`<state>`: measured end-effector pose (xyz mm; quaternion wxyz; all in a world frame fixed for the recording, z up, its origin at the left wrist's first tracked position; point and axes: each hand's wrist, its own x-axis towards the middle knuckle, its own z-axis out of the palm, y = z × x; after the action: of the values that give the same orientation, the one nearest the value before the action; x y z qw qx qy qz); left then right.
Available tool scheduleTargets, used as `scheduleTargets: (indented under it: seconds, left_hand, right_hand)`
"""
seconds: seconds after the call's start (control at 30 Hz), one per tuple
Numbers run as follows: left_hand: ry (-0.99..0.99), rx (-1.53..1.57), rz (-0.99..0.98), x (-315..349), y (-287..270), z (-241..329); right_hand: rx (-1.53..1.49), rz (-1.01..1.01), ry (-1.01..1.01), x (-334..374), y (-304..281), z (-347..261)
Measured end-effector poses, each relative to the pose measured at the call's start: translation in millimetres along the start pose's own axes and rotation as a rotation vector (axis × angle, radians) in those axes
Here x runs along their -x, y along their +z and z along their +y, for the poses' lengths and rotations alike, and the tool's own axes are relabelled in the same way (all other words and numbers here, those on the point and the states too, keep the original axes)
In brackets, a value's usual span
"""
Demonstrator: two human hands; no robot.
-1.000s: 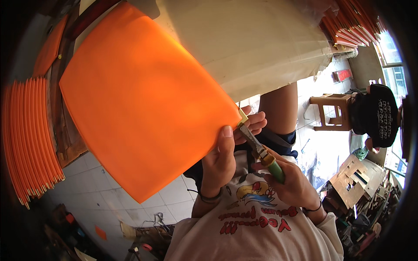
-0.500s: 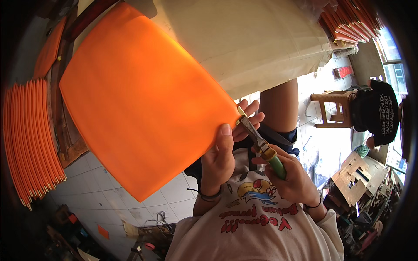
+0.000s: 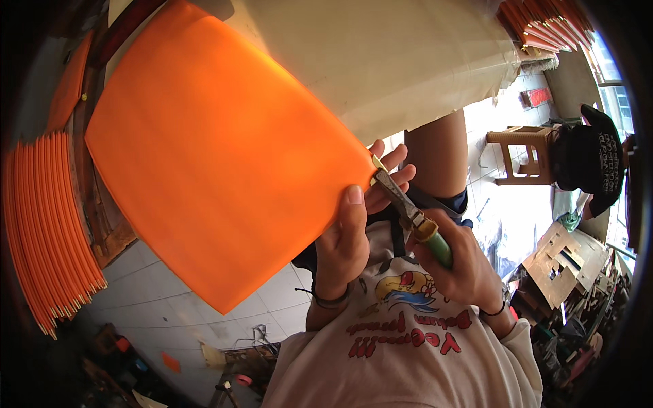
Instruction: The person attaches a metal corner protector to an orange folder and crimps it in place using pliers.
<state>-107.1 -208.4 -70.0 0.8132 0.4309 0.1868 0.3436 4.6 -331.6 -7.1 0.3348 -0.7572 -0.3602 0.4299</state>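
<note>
A large flat orange panel (image 3: 224, 156) slants across the view, its near corner pointing at my body. My left hand (image 3: 347, 245) grips it close to that corner, thumb on the upper face and the other fingers behind it, their tips showing past the edge. In my right hand (image 3: 462, 265) is a green-handled tool that looks like pliers (image 3: 411, 211), with dark metal jaws. The jaws meet a small gold-coloured metal piece (image 3: 377, 162) at the panel's corner. Whether they are clamped on it I cannot tell.
Similar orange panels with gold corners stand stacked at left (image 3: 51, 231) and far right (image 3: 544, 24). A paper-covered table (image 3: 381, 61) lies beyond. At right are a tan plastic stool (image 3: 520, 155), a person in black (image 3: 588, 163), and a heap of scraps (image 3: 564, 299).
The panel has shifted slightly left and up in the view. My right hand and the tool have moved a little to the right, with the jaws still at the corner.
</note>
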Motion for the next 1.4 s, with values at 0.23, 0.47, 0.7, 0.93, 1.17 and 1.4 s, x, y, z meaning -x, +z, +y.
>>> scheduleTargets:
  seconds: [0.23,0.47,0.7,0.93,1.17,1.4]
  left_hand:
    - [0.011,-0.021,-0.014,0,-3,-3]
    - [0.025,0.002,0.008,-1,-2,-5]
    - [0.014,-0.013,0.024,0,-2,-5]
    - [0.022,-0.044,0.02,0,0,-4]
    - [0.022,-0.05,0.017,0,-2,-3]
    - [0.026,-0.004,0.001,-1,-4,-7]
  right_hand:
    - [0.027,-0.122,0.139,-10,3,1]
    - [0.044,-0.085,0.109,-10,5,5]
    - [0.012,-0.123,0.012,-3,-5,15]
    - [-0.038,-0.171,-0.07,5,0,17]
    - [0.045,-0.172,-0.075,5,-2,11]
    - [0.044,-0.207,-0.086,3,-3,10]
